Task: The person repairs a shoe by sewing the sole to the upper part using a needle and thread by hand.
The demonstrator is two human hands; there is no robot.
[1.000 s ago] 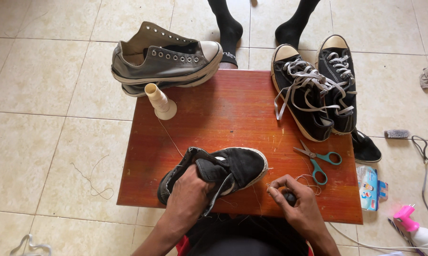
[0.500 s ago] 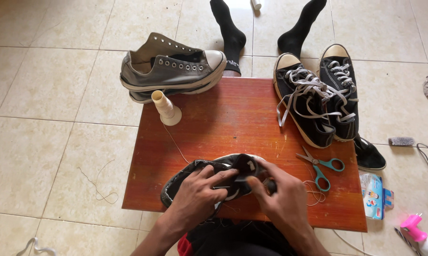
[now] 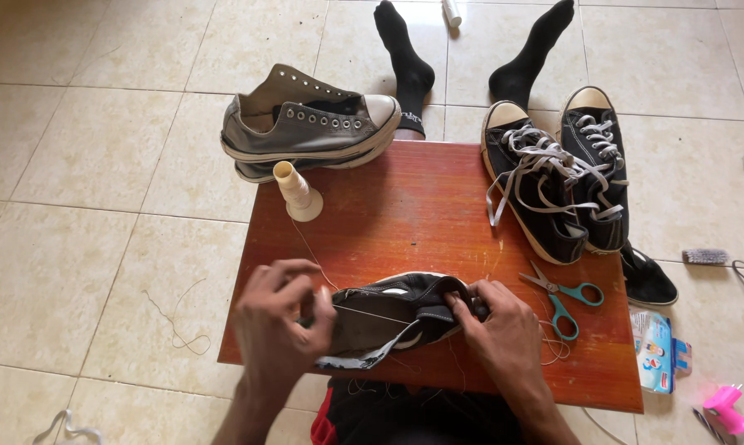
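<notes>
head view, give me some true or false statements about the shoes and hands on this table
1. Both hands, left hand and right hand, touch the black shoe. True.
2. The scissors lie left of the thread cone. False: they lie right of it, near the right hand.
3. The grey shoes are stacked at the table corner. True.
4. The laced black pair sits on the floor only. False: it rests on the table's far right edge.

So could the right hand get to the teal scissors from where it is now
Probably yes. The right hand grips the black shoe, and the scissors lie just beside it on the wooden table with only loose thread between; it would have to release the shoe first.
</notes>
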